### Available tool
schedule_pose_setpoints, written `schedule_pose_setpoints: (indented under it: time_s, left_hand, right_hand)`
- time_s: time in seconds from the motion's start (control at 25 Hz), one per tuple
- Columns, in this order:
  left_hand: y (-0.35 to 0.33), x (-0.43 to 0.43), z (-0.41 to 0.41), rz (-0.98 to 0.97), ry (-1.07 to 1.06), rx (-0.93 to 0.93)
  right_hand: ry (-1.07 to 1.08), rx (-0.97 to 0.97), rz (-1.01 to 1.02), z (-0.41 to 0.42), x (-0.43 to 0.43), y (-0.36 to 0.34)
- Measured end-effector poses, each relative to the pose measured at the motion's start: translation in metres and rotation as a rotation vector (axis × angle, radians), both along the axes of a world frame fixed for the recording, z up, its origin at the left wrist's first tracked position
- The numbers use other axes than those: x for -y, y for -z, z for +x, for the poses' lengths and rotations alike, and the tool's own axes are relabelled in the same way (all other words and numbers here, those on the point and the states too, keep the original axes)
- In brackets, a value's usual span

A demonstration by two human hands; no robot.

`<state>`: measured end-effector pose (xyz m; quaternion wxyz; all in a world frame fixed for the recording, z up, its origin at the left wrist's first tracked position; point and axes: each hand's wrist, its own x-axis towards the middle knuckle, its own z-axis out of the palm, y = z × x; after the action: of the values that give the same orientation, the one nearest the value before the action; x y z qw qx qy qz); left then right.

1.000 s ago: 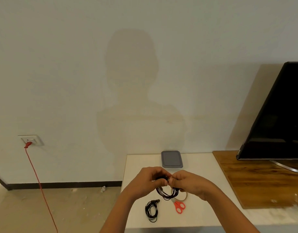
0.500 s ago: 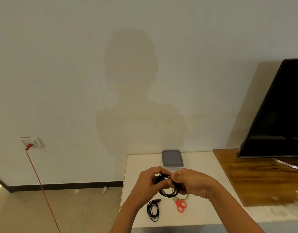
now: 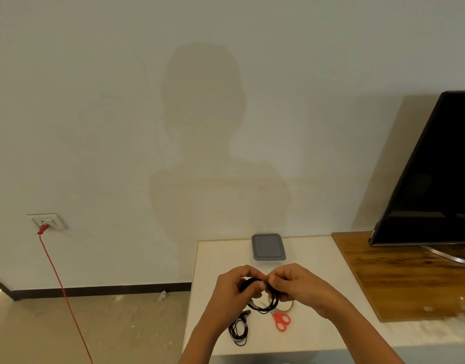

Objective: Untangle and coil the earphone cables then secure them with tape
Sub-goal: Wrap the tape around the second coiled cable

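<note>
Head view: held cable coil (image 3: pixel 274 301) overlaps tape roll (image 3: pixel 288 308), red scissors (image 3: pixel 281 321) just beside.

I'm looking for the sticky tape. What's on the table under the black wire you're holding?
Under the held coil lies a tape roll, partly covered by the right hand, and red scissors. The left hand hides the table beneath it.

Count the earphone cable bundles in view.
2: one coil held by the left hand and right hand; one bundle lying on the table, left of the scissors. None seems hidden.
</note>
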<state>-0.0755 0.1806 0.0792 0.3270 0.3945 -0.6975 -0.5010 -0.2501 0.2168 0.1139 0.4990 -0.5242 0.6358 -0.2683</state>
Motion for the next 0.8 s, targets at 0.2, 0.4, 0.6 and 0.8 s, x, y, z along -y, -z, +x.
schedule_pose_setpoints:
  time_s: [0.2, 0.4, 0.6, 0.8]
  left_hand:
    - [0.007, 0.002, 0.001, 0.032, -0.049, -0.006]
    - [0.005, 0.001, 0.003, 0.058, -0.047, -0.019]
    - [0.004, 0.0, 0.002, 0.063, -0.043, -0.058]
    - [0.002, -0.004, -0.002, 0.042, -0.072, -0.053]
  right_hand:
    - [0.091, -0.016, -0.289, 0.008, -0.012, 0.01]
    - [0.081, -0.163, -0.57, 0.009, -0.012, 0.017]
    - [0.094, -0.246, -0.622, 0.008, -0.009, 0.017]
    - [0.087, -0.282, -0.61, 0.008, -0.008, 0.017]
